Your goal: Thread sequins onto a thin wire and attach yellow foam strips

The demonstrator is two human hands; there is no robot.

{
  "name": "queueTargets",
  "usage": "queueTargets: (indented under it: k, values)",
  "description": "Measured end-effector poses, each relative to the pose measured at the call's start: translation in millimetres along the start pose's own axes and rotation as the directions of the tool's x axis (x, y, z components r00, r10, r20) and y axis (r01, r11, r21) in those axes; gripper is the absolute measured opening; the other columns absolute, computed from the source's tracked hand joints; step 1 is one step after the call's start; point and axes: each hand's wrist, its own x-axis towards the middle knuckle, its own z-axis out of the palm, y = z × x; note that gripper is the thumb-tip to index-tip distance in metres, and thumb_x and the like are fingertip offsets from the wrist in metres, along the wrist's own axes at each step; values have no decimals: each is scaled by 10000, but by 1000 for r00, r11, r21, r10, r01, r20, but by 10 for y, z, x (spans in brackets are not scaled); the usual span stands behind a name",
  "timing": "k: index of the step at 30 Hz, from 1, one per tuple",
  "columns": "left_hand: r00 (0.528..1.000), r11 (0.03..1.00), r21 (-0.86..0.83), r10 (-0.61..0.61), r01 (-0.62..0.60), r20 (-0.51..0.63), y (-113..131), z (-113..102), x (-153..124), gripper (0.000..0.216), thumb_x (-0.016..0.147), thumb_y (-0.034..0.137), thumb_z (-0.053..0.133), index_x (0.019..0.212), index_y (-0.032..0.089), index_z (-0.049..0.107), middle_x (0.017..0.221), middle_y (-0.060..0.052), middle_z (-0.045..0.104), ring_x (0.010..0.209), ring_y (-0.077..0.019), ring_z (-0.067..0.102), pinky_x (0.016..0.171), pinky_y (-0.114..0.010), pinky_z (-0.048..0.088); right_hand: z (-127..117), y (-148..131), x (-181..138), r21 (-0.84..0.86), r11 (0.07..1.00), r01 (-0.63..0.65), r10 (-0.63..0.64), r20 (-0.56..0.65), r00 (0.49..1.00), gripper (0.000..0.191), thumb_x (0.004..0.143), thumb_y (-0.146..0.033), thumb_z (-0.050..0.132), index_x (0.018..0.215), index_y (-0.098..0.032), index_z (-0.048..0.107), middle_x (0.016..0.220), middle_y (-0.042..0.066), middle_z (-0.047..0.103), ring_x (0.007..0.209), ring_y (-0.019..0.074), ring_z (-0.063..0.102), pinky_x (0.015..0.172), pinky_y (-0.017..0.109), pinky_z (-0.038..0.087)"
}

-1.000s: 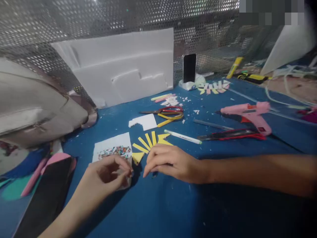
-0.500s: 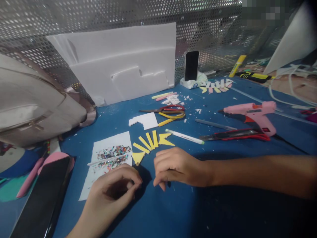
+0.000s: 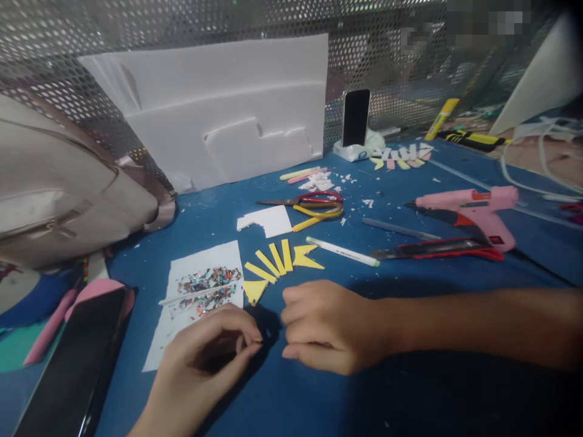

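My left hand (image 3: 204,352) is closed in a pinch near the lower edge of a white paper (image 3: 161,331) strewn with sequin-like bits (image 3: 214,282). What its fingertips hold is too small to make out. Just to its right, my right hand (image 3: 325,325) hovers low over the table with its fingers curled inward; whatever may be inside is hidden. The two hands do not touch. Beyond them several yellow strips (image 3: 266,263) lie in a fan, between a yellow triangle (image 3: 255,290) and a notched yellow piece (image 3: 307,258).
Behind the yellow pieces lie a white foam offcut (image 3: 276,221), scissors (image 3: 314,203) and a marker (image 3: 341,251). A box cutter (image 3: 441,249) and pink glue gun (image 3: 483,209) sit at right. A dark phone (image 3: 73,364) lies at left, below a bag (image 3: 77,194).
My right hand has turned, and its fingers have curled in more, with the thumb now lying along the underside. My left hand keeps its pinch almost in place. The view has shifted slightly.
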Motion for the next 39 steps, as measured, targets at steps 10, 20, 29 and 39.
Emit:
queueTargets:
  k: [10, 20, 29, 39]
  values:
    - [998, 997, 23, 67, -67, -7, 40, 7, 40, 160, 817, 90, 622, 834, 247, 645, 787, 23, 674, 710, -109, 656, 570, -152, 517, -16, -13, -9, -73, 997, 31, -24, 96, 995, 386, 976, -291, 374, 628, -166, 486, 673, 20, 523, 726, 160, 358, 677, 314, 272]
    - [983, 979, 100, 181, -178, -22, 86, 26, 19, 160, 833, 93, 635, 886, 243, 645, 781, 22, 691, 704, -117, 673, 639, -189, 539, 5, 55, 11, 231, 962, 148, -194, 188, 963, 370, 973, -294, 451, 622, -177, 468, 649, -12, 578, 754, 145, 427, 781, 321, 290]
    - [961, 950, 149, 275, -275, 19, 120, 46, 15, 178, 843, 68, 620, 909, 232, 637, 804, 33, 707, 733, -95, 679, 707, -163, 536, 6, 96, 53, 328, 933, 147, -226, 218, 950, 446, 995, -367, 455, 596, -168, 440, 619, -33, 561, 732, 125, 443, 817, 310, 275]
    - [963, 954, 136, 268, -269, 26, 123, 49, -2, 181, 849, 65, 619, 916, 232, 636, 822, 20, 707, 765, -114, 687, 720, -193, 546, 14, 104, 53, 330, 932, 152, -228, 207, 951, 458, 995, -397, 452, 596, -170, 452, 605, -32, 543, 727, 131, 432, 809, 313, 269]
